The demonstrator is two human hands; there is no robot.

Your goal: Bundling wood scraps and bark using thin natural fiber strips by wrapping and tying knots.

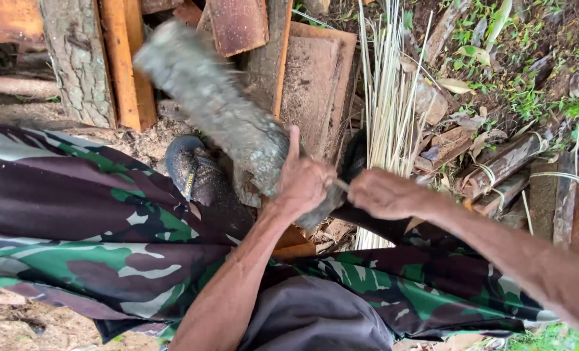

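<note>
Left hand (304,182) grips grey blade (218,110), long axis running up-left; right hand (384,194) pinches thin strip (341,186) at blade base, hands near.

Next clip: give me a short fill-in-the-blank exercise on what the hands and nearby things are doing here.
1. The left hand grips a long grey blade that looks blurred, with its ____ sticking up.
2. The right hand pinches a thin pale ____ against the blade.
3. A bundle of pale sticks stands just behind the ____ hand.
4. The person's trousers have a ____ pattern.

Missing words: thumb; stick; right; camouflage
</note>
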